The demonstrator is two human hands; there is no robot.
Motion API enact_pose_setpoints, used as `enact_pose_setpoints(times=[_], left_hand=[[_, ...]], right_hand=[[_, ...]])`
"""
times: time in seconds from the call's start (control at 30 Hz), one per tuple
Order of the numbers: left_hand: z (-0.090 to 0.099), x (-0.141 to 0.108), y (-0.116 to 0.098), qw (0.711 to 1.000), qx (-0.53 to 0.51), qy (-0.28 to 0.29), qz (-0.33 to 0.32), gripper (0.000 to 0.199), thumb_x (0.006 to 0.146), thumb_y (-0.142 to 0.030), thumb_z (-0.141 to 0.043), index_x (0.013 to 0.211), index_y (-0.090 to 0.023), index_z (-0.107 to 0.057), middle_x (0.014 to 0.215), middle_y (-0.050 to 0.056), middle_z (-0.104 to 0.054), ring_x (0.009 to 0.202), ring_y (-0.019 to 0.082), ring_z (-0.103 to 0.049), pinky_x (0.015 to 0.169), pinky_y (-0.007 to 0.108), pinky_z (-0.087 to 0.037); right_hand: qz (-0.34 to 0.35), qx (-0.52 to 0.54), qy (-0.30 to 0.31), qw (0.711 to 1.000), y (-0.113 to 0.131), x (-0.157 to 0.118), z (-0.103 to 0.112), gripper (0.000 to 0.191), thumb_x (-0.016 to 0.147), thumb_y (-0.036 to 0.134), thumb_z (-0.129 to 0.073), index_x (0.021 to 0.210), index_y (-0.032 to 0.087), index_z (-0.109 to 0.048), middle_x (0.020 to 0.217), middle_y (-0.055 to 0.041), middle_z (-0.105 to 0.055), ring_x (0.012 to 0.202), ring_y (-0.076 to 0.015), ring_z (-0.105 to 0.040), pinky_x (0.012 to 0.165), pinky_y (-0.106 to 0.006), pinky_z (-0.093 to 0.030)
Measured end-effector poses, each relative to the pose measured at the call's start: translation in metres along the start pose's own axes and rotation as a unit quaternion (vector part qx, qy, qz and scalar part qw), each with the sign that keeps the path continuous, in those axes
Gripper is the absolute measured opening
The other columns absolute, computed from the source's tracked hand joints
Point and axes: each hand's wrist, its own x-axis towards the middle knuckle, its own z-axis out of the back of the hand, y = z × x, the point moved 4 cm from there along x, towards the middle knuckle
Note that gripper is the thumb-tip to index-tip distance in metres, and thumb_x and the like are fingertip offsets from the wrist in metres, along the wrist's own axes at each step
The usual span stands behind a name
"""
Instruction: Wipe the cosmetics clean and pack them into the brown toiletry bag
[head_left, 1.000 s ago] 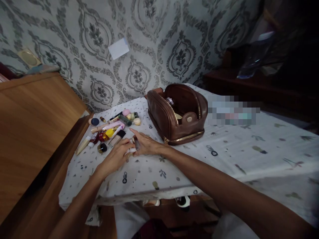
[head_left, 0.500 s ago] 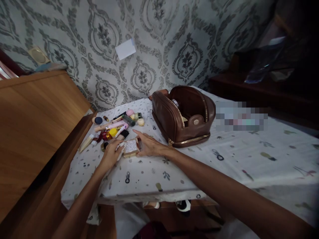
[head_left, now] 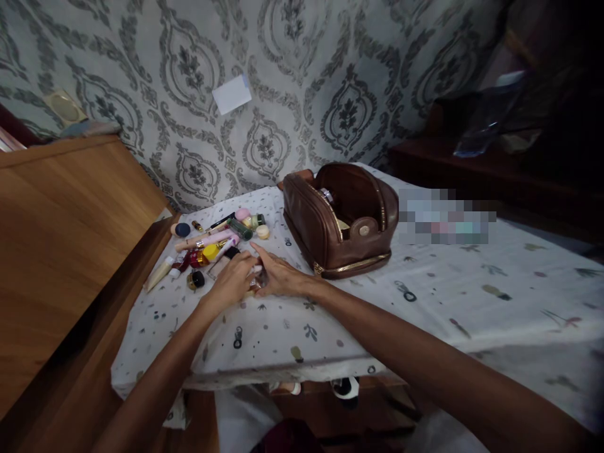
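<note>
Between my hands, low over the cloth, is a small boxy item with a glittery silver top and gold-toned edges [head_left: 257, 284], now mostly covered by fingers. My right hand [head_left: 285, 277] grips it from the right side, thumb and fingers around it. My left hand [head_left: 232, 280] is closed over its top, pinching a crumpled white wipe [head_left: 257, 269] against it. Just left of the hands stands a small jar with a black lid [head_left: 195, 280]. Behind them lie a yellow-capped bottle [head_left: 210, 252], a green tube [head_left: 240, 229] and a pale pink tube [head_left: 221, 239].
An unzipped brown leather toiletry bag [head_left: 306, 220] stands right of the hands with a few items inside. A cream tube [head_left: 159, 274] lies near the left table edge. A wooden cabinet [head_left: 70, 233] borders the left side; a patterned wall [head_left: 264, 145] rises behind.
My left hand has moved right with the wipe, from beside the glittery item to over its top. The black-lidded jar is now uncovered. The view has shifted slightly.
</note>
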Motion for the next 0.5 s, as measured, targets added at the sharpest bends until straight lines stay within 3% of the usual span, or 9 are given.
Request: enact_pose_setpoints(times=[0.1,0.2,0.37,0.5], left_hand=[[0.005,-0.021,-0.018,0.999,-0.021,0.027,-0.025,0.025,0.085,-0.009,-0.049,0.097,-0.021,-0.067,0.099,0.006,-0.062,0.1,0.023,-0.059,0.09,0.035,-0.05],[0.008,-0.046,-0.018,0.998,-0.05,0.016,-0.022,0.032,0.085,-0.007,-0.047,0.107,-0.021,-0.066,0.107,0.007,-0.062,0.105,0.023,-0.058,0.095,0.036,-0.048],[0.003,-0.078,0.013,0.993,-0.067,-0.081,0.054,0.033,0.089,-0.015,-0.047,0.118,-0.02,-0.062,0.116,0.01,-0.06,0.114,0.024,-0.056,0.102,0.041,-0.045],[-0.005,-0.087,0.034,0.975,-0.115,-0.157,0.103,0.028,0.092,-0.023,-0.049,0.115,-0.018,-0.063,0.115,0.011,-0.064,0.112,0.025,-0.059,0.101,0.042,-0.045]], right_hand=[[-0.004,-0.005,0.002,1.0,0.0,0.001,-0.001,0.13,0.059,0.033,-0.086,0.156,0.022,-0.001,0.13,-0.016,-0.054,0.122,-0.0328,-0.052,0.099,-0.047,-0.042],[-0.011,-0.013,0.009,1.0,0.001,0.001,0.0,0.127,0.058,0.031,-0.086,0.156,0.018,-0.006,0.123,-0.0149,-0.058,0.118,-0.0322,-0.053,0.099,-0.047,-0.042],[-0.011,-0.044,0.023,0.999,0.004,0.0,0.003,0.112,0.062,0.036,-0.084,0.154,0.019,-0.021,0.125,-0.0144,-0.056,0.118,-0.0324,-0.052,0.101,-0.049,-0.041],[0.018,-0.062,0.026,0.998,0.004,-0.001,0.004,0.102,0.067,0.034,-0.081,0.152,0.016,-0.028,0.126,-0.0154,-0.056,0.12,-0.0324,-0.05,0.102,-0.049,-0.041]])
